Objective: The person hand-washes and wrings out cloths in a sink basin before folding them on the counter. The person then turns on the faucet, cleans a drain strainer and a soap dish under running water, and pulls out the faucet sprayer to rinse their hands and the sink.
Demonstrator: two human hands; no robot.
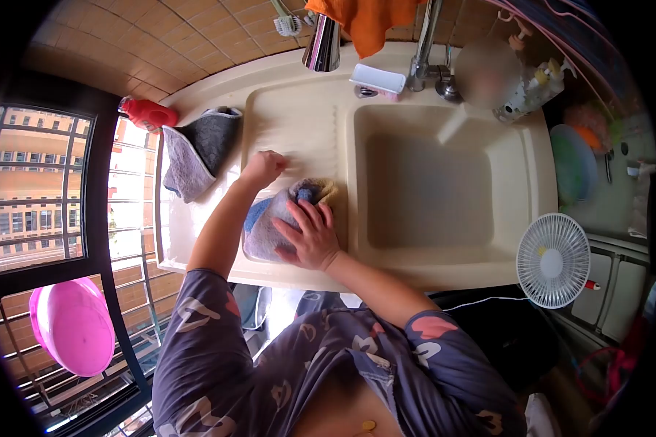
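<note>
1. Pressing on the bundle (262,237) seems to be the step in hand, as I judge it from my camera. The right hand (310,237) lies on top of it.
2. The bundle is on the ribbed board (284,116), near its front edge and to the left of the basin (430,197). It is grey-lilac cloth, with blue and yellow parts; if this is one cloth or several, I cannot tell.
3. The fingers of the right hand are rather open and a little bent, spread over the cloth. I see contact from above, but no firm grip around it.
4. The left hand (264,167) is just beyond the bundle and apart from it. Its fingers are curled into a fist. I see nothing held, but if something small is inside, I cannot tell. If the fist touches the board, I also cannot tell.
5. For turning or lifting the bundle from this pose, I judge that the left fingers must open and come to the cloth, while the right ones must close on the folds. For more pressing, the right palm is already well placed.
6. A second cloth (189,160), grey and folded, lies to the left, near the red bottle (149,115). The tap (418,73) stands behind the basin, well apart from both hands.
</note>
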